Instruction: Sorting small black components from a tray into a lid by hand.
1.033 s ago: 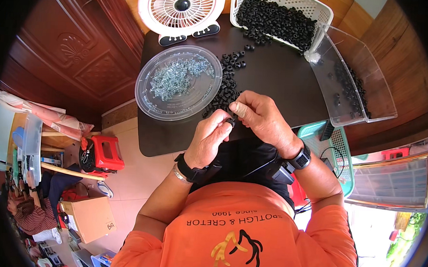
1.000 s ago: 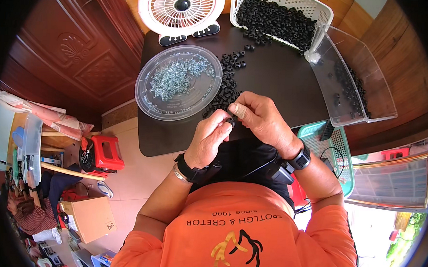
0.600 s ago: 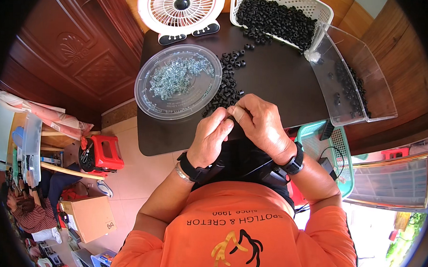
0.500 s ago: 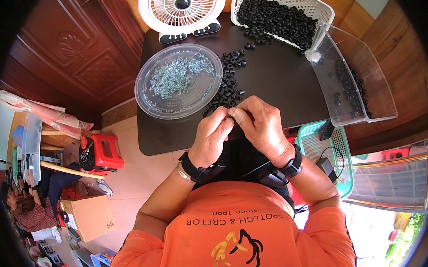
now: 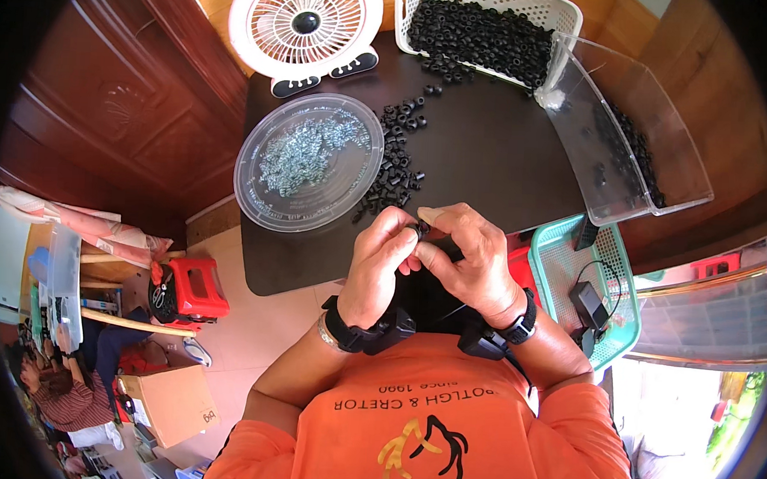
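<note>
black piece [image 5: 419, 230] sits pinched in the fingers of the left hand [image 5: 370, 269], near the edge of the bench [image 5: 490, 150]. from the left, a fan [image 5: 306, 22] stands behind a clear dish [image 5: 303, 216] of pale bits [image 5: 306, 155], with loose pieces [image 5: 395, 167] just beside it. next, the right hand [image 5: 472, 259] has thumb and index apart by the black piece; whether they grip it i cannot tell. farther right, a white basket [image 5: 530, 8] and a clear bin [image 5: 575, 154] hold more pieces [image 5: 482, 38], and a green basket [image 5: 562, 273] holds an adapter [image 5: 589, 304].
</note>
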{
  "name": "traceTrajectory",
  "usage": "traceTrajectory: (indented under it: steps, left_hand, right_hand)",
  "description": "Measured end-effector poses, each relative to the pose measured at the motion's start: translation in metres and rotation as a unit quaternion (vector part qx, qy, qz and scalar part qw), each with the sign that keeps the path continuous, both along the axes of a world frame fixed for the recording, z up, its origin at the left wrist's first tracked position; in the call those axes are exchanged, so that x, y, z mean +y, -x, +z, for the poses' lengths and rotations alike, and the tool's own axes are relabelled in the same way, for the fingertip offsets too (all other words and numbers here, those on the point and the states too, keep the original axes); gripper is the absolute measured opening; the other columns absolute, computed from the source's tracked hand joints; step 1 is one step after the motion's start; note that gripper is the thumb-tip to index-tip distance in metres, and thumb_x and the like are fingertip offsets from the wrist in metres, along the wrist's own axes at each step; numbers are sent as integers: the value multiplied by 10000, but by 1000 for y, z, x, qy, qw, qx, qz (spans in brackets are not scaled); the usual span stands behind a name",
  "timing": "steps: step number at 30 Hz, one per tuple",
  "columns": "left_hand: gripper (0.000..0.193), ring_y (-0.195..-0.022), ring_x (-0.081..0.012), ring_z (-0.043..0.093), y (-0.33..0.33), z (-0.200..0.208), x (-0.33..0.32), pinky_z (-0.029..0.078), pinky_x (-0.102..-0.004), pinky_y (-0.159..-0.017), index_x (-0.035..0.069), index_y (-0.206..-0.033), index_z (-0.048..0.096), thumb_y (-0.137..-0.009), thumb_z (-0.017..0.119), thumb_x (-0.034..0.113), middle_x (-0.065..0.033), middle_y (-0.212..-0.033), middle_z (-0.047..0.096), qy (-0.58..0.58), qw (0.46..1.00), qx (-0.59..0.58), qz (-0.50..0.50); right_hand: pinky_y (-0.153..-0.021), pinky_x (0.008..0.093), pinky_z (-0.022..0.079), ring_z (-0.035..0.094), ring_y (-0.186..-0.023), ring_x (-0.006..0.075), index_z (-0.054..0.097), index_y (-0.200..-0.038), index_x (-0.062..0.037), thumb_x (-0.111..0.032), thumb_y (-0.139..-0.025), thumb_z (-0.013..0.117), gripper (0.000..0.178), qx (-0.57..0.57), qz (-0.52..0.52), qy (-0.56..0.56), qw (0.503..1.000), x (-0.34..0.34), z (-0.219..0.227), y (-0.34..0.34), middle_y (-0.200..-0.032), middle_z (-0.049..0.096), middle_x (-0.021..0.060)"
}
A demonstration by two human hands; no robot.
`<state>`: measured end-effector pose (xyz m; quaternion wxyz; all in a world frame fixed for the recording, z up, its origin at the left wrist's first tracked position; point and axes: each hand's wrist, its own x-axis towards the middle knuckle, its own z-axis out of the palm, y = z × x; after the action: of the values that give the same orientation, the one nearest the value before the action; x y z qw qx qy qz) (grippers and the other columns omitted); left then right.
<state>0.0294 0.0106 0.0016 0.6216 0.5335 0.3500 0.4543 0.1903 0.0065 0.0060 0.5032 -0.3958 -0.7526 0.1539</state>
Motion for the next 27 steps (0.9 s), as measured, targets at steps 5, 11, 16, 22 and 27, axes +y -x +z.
traceTrajectory:
  steps: [5, 11, 16, 22, 27]
  left_hand:
    - [232, -679, -73, 507, -5, 7, -5, 399, -220, -617, 11, -947, 553, -954, 494, 236, -12, -772, 553, 27, 999, -24, -8]
    - [276, -668, -107, 555, -7, 2, -4, 409, -214, -598, -2, -1039, 540, -952, 487, 255, -37, -761, 567, 65, 997, -47, -13]
    - [287, -656, -134, 548, -10, 0, -6, 395, -226, -572, 0, -1038, 523, -965, 463, 270, -51, -749, 550, 78, 992, -93, -18]
    - [269, -665, -135, 541, -14, -2, -9, 408, -231, -590, 31, -963, 520, -971, 455, 292, -44, -767, 542, 88, 979, -172, -65]
    - [292, -648, -164, 516, -12, -3, -11, 401, -252, -575, 15, -997, 505, -966, 450, 301, -74, -757, 521, 107, 979, -165, -60]
  right_hand:
    - [-705, 349, 526, 636, -786, 282, 626, -1021, -21, -78, -746, 743, 304, 40, 36, -5, 999, 0, 0, -9, -872, 651, 110]
    - [-698, 348, 516, 628, -777, 270, 663, -1035, -13, -100, -789, 711, 266, 36, 41, -8, 999, 2, 1, -15, -841, 649, 99]
    - [-691, 340, 507, 614, -759, 253, 660, -1063, 9, -126, -852, 668, 251, 69, 72, 44, 994, 2, 0, -23, -824, 638, 113]
    - [-705, 258, 487, 574, -786, 91, 645, -1076, 25, -54, -929, 560, 188, 197, 86, 241, 946, 7, -7, -24, -883, 645, 56]
    - [-777, 219, 484, 599, -868, 93, 612, -1136, 22, -33, -937, 530, 222, 309, 111, 304, 894, 11, -3, -16, -985, 648, 61]
